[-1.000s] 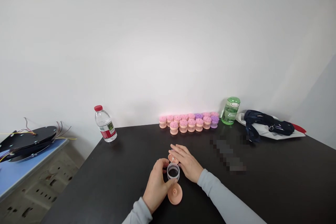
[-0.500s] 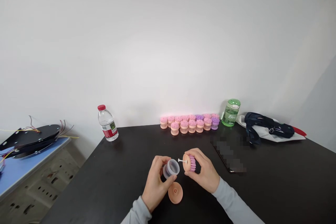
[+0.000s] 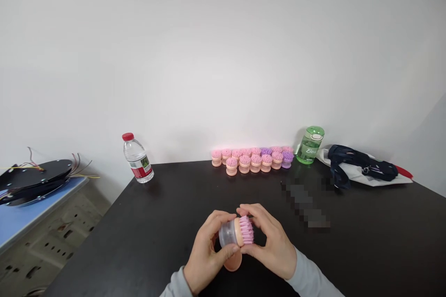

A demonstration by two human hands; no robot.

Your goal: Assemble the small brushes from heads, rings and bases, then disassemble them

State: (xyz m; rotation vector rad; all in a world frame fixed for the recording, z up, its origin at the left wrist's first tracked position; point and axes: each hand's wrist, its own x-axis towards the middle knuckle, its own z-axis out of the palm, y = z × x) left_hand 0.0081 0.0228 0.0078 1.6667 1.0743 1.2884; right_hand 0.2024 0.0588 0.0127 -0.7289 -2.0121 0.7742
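Note:
My left hand (image 3: pixel 209 251) is closed around a translucent cup (image 3: pixel 228 234), tilted on its side with its opening to the right. Fitted against that opening is a peach brush head with pink bristles (image 3: pixel 246 230), gripped by the fingertips and thumb of my right hand (image 3: pixel 273 241). The white stem seen on the brush head's underside earlier is hidden now. Just below the cup, a peach round cap (image 3: pixel 233 262) lies on the black table (image 3: pixel 156 241), partly covered by my left thumb and the cup.
Several finished-looking pink and purple brushes (image 3: pixel 255 162) stand in rows by the wall. A water bottle (image 3: pixel 138 160) stands at left, a green bottle (image 3: pixel 310 146) at back right beside a dark umbrella-like bundle (image 3: pixel 362 162). A blurred-out object (image 3: pixel 304 204) lies at right.
My right hand has moved left and brought the brush head onto the cup's opening. The white stem has gone out of sight. My left hand has turned the cup's mouth rightward.

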